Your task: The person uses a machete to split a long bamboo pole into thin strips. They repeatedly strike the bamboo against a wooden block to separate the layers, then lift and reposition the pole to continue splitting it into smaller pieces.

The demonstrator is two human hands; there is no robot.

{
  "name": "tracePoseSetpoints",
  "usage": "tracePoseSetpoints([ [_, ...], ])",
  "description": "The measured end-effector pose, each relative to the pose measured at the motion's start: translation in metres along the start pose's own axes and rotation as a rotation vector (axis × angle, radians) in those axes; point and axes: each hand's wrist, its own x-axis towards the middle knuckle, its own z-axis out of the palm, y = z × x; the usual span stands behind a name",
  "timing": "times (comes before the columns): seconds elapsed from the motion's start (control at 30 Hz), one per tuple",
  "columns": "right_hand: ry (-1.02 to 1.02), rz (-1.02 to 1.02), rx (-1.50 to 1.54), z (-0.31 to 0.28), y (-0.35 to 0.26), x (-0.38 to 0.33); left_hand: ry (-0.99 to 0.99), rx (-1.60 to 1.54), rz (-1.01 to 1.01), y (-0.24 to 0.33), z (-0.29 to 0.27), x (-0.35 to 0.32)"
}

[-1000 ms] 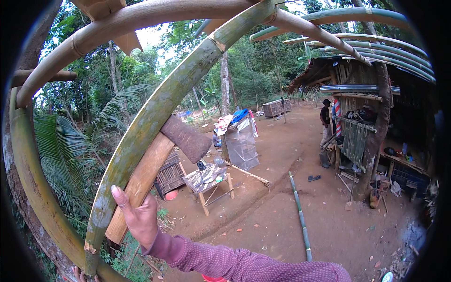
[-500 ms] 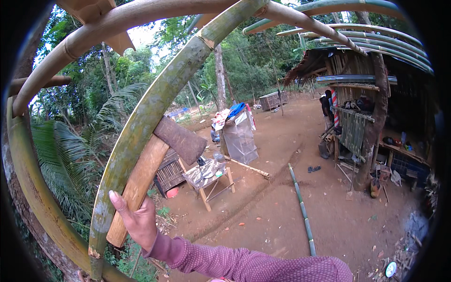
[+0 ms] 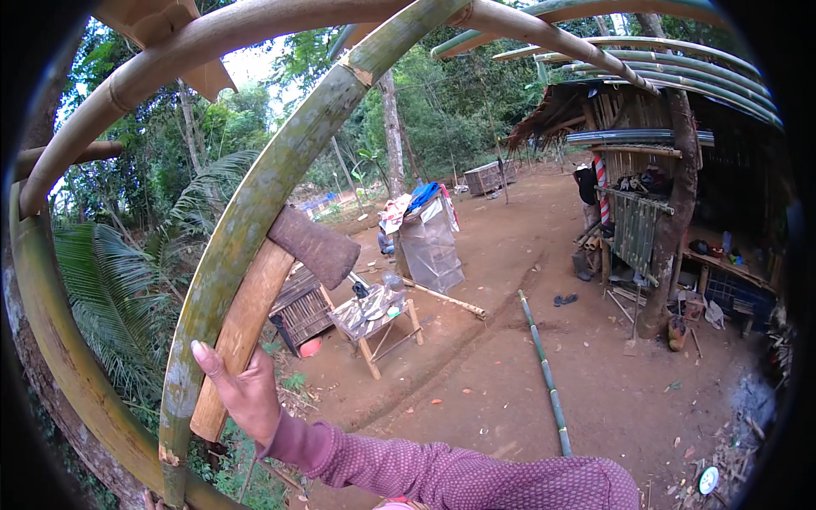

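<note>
My right hand (image 3: 242,387) is closed around the wooden handle of an axe (image 3: 255,314), its thumb lying across the handle. The axe's dark, rusty head (image 3: 314,246) points up and to the right. Handle and head lie close along a green, mottled split bamboo pole (image 3: 246,221), which slants from the lower left up to a beam overhead; whether they touch it I cannot tell. Small skin-coloured shapes at the lower left edge, beside the pole's bottom end, may be fingertips of my left hand; its grip is hidden.
Curved bamboo beams (image 3: 255,25) cross overhead, and a thick bamboo pole (image 3: 72,340) runs down the left. Below stand a small bamboo table (image 3: 374,319) and a slatted crate (image 3: 302,310). A green pole (image 3: 546,374) lies on the dirt. Near a hut at right stands a person (image 3: 586,191).
The whole view has shifted slightly, with the axe, my right hand and the background sitting a little further left. My grip on the axe looks the same.
</note>
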Motion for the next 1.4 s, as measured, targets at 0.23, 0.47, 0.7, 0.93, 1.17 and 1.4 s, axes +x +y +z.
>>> tracePoseSetpoints([
  [0.23, 0.016, -0.051, 0.027, 0.009, -0.014, 0.005, -0.262, -0.665, -0.208, 0.002, -0.048, 0.047],
  [0.47, -0.039, 0.063, -0.022, 0.0, 0.003, 0.005, -0.173, -0.763, -0.546, -0.069, 0.041, -0.004],
  [0.7, 0.002, -0.016, 0.039, 0.008, 0.005, 0.0, 0.065, -1.056, -0.856, -0.048, 0.04, -0.02],
  [0.93, -0.021, -0.016, -0.021, 0.008, 0.003, -0.001, 0.289, -1.265, -0.804, -0.04, 0.07, -0.031],
  [1.17, -0.041, -0.009, -0.012, 0.011, 0.004, -0.004, 0.503, -1.42, -0.796, -0.036, 0.082, -0.029],
  [1.4, -0.086, -0.014, -0.053, 0.017, 0.001, -0.009, 0.611, -1.53, -0.899, -0.055, 0.091, -0.03],
])
